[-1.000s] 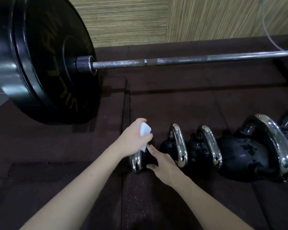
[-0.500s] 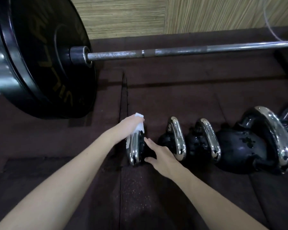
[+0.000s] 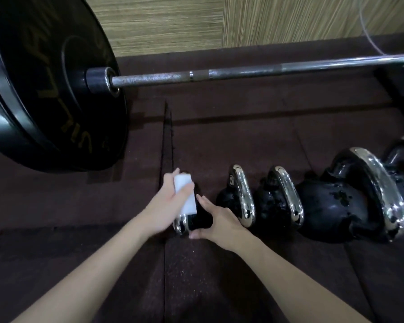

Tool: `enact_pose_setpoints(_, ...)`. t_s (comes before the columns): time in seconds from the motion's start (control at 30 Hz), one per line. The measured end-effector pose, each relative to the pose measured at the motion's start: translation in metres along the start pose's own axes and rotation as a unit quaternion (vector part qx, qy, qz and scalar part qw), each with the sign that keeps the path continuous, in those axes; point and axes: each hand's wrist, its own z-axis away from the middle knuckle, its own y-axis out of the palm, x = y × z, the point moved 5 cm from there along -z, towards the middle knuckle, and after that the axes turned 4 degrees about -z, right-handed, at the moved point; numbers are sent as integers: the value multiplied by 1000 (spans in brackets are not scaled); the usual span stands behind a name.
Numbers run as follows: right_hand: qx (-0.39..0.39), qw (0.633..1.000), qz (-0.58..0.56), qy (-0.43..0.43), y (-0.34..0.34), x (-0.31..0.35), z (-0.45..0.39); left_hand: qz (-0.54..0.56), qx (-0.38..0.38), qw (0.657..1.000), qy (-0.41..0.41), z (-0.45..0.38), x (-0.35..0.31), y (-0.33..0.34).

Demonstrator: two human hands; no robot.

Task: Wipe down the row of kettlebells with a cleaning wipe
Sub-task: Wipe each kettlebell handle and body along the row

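Observation:
A row of black kettlebells with chrome handles stands on the dark floor mat. My left hand (image 3: 166,206) presses a white cleaning wipe (image 3: 185,194) onto the chrome handle of the leftmost, smallest kettlebell (image 3: 191,223). My right hand (image 3: 217,221) rests flat against that kettlebell's right side, fingers apart. To the right stand a second kettlebell (image 3: 239,199), a third kettlebell (image 3: 282,201) and a large kettlebell (image 3: 350,201). Part of another shows at the right edge.
A barbell bar (image 3: 254,72) lies across the back, with a big black weight plate (image 3: 44,85) at the left. A wood-pattern wall (image 3: 219,22) rises behind. A seam in the floor mat (image 3: 168,141) runs toward me.
My left hand has slid the wipe along the smallest kettlebell's handle; the wipe now lies flatter over its top. My right hand stays against the kettlebell's side.

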Motion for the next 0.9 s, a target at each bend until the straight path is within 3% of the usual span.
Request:
enact_pose_setpoints(0.2, 17, 1000, -15, 11, 1, 1, 2, -57, 6, 995, -87, -51, -9, -19)
enact_pose_setpoints(0.3, 11, 1000, -15, 11, 0, 0, 1, -111, 0, 993, -38, -25, -19, -7)
enact_pose_setpoints(0.43, 2, 1000, -1, 2, 1, -3, -2, -52, -33, 997, 46, 53, -6, 21)
enact_pose_setpoints(0.57, -1, 1000, -13, -8, 4, -6, -5, -21, -41, 999, -14, 75, 13, 31)
enact_pose_setpoints(0.7, 4, 1000, -8, 0, -1, 1, 0, -48, -77, 996, -21, 11, -14, 10)
enact_pose_setpoints(0.83, 19, 999, -43, 5, 0, 0, 4, -99, -27, 983, -153, -62, -28, -8)
enact_pose_setpoints(0.9, 16, 999, -49, 3, 1, 0, 5, -94, -4, 979, -180, -71, -29, -8)
